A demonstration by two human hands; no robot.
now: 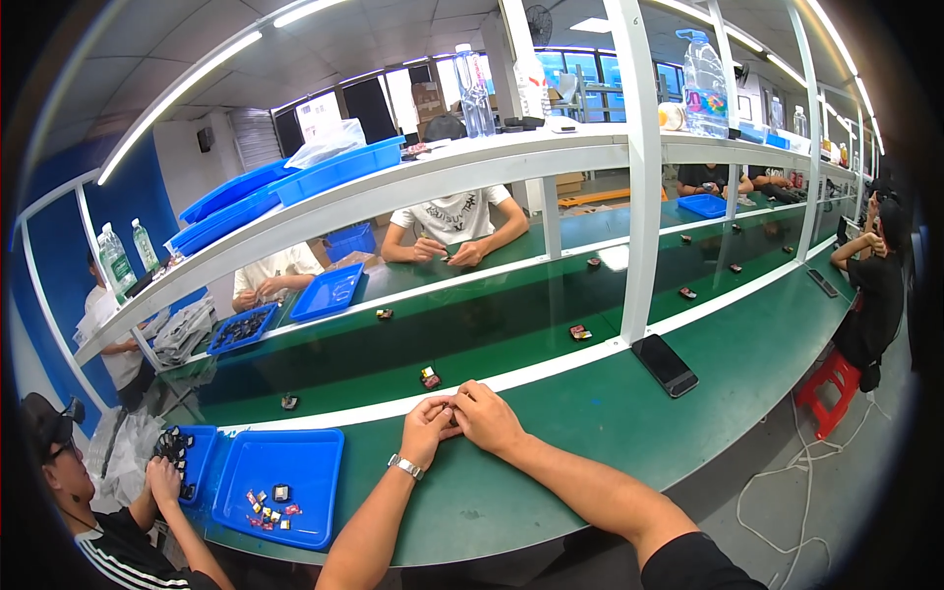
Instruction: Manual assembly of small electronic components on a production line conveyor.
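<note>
My left hand (425,427) and my right hand (486,417) meet fingertip to fingertip over the green worktable (590,423), pinching a small dark part (448,405) between them. The part is mostly hidden by my fingers. A silver watch sits on my left wrist. Just beyond my hands, a small red and black part (430,378) lies on the dark green conveyor belt (492,334).
A blue tray (278,484) with several small parts lies at my left, a black phone (665,364) at my right. More small parts ride the belt. A person at lower left handles parts in another blue tray (200,456). Other people sit across the belt and at far right.
</note>
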